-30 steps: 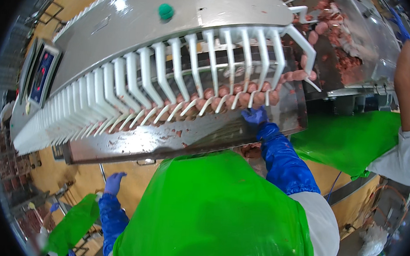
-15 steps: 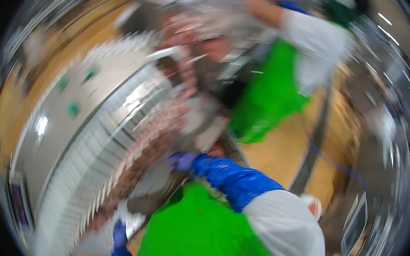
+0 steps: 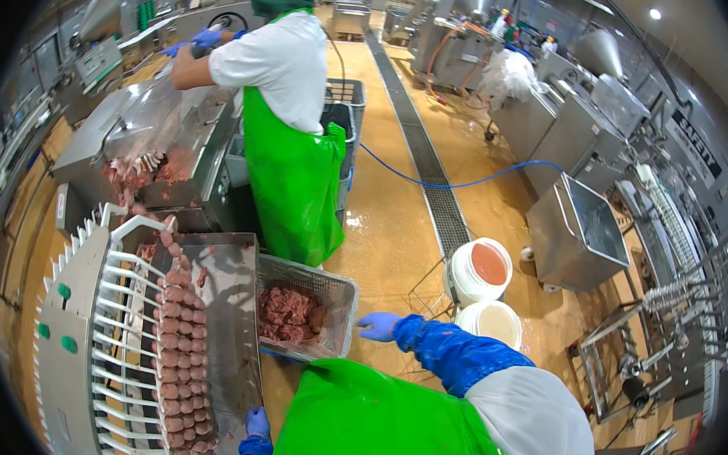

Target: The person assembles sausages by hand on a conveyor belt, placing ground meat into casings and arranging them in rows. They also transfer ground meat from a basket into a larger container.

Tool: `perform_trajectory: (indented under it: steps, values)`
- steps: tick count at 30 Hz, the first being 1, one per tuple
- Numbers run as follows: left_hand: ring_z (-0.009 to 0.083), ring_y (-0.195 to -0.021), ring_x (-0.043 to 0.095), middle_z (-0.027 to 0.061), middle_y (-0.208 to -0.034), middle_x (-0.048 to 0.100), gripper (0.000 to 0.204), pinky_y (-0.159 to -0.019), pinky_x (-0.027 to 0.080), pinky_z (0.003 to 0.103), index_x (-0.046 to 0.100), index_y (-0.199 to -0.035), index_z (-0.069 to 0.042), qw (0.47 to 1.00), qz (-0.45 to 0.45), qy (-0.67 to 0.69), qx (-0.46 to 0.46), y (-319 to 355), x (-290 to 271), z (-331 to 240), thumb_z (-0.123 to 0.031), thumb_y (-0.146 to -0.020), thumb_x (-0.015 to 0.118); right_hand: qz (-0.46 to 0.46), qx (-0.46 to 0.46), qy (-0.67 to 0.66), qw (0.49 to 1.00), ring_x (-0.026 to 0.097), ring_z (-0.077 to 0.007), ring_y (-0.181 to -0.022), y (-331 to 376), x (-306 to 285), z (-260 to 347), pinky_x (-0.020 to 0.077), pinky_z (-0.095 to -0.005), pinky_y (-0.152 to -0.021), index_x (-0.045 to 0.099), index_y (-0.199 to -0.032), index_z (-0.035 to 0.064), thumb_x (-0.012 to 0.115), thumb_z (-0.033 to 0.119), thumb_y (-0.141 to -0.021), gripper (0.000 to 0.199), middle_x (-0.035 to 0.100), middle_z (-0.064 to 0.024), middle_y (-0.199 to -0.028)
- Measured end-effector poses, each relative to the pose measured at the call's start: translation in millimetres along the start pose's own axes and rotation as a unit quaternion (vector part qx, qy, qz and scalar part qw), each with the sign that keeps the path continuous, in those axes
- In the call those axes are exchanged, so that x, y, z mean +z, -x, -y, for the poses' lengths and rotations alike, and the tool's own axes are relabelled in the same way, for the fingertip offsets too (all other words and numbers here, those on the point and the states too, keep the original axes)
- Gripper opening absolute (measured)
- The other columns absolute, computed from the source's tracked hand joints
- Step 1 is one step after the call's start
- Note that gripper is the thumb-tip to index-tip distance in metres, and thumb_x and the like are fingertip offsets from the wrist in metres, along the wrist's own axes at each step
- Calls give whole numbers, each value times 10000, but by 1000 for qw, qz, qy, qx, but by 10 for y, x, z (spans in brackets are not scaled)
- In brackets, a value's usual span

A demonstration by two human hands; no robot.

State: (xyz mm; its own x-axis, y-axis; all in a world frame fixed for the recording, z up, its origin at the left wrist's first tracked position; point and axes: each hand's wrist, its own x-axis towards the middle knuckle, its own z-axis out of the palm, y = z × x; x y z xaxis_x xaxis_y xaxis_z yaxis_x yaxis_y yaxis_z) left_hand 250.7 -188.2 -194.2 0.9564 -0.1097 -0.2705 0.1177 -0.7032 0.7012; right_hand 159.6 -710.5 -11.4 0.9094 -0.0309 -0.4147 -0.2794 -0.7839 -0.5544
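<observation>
My right hand [image 3: 379,325], in a purple glove and blue sleeve, reaches out over the floor beside a grey crate [image 3: 348,299]. Its fingers are stretched and hold nothing. Ground meat [image 3: 291,314] lies in that lined crate. My left hand [image 3: 257,423], gloved alike, is low beside the right edge of a metal tray [image 3: 233,316]; its small outline does not show how the fingers are bent. Left of the tray, strings of linked sausages [image 3: 184,367] hang from the white hooks [image 3: 127,354] of a curved conveyor.
A co-worker in a green apron [image 3: 291,179] stands ahead, arms over a metal machine [image 3: 161,139] with meat on it. Two white buckets [image 3: 493,323] stand to my right. Beyond are a steel cart [image 3: 581,236], a floor drain [image 3: 432,177] and a blue hose [image 3: 461,184].
My view has swung right and steadied from a blur. My right hand, earlier over the meat near the tray, is now out past the crate's right side.
</observation>
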Motion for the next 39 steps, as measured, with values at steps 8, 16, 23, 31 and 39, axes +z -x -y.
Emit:
perform_trajectory:
  steps: [8,16,23,31,39]
  values:
    - [169,-572,605,29,-707,628,177,-539,494,269,687,-894,-98,927,228,292,-58,-530,-748,-1246,-197,-938,547,-198,215,-95,952,646,-355,-1046,1626,-114,-1176,496,-442,-924,693,-1096,66,567,436,-907,434,690,-186,-1093]
    - [292,-1167,581,174,-1197,637,229,-1063,409,381,680,-1070,43,954,-75,-52,287,-509,-737,-3038,-107,-934,575,-286,396,-214,846,682,-326,-902,2821,441,-2726,518,-409,-841,739,-953,63,617,371,-885,338,717,-177,-955]
    - [245,-1096,621,123,-1143,667,152,-1009,456,350,712,-1016,-1,938,75,-53,335,229,140,-4058,-47,-904,619,-134,404,-49,904,622,-350,-1140,2221,1284,-3481,444,-452,-1031,673,-1175,44,525,419,-898,489,660,-203,-1205]
    - [186,-1012,657,91,-1064,710,188,-943,494,320,715,-1067,-18,914,303,-38,268,888,1359,-4718,-87,-928,609,-118,410,-447,786,479,-334,-1325,2141,982,-4110,350,-454,-1137,496,-1424,119,382,378,-1007,504,453,-145,-1481]
    - [163,-1055,637,52,-1162,681,322,-898,506,318,658,-1224,-68,854,492,6,169,1257,2676,-4304,-263,-989,557,-91,-86,-945,303,637,-341,-1067,2330,855,-3084,481,-470,-1008,643,-1127,-43,496,185,-971,314,681,-208,-1091]
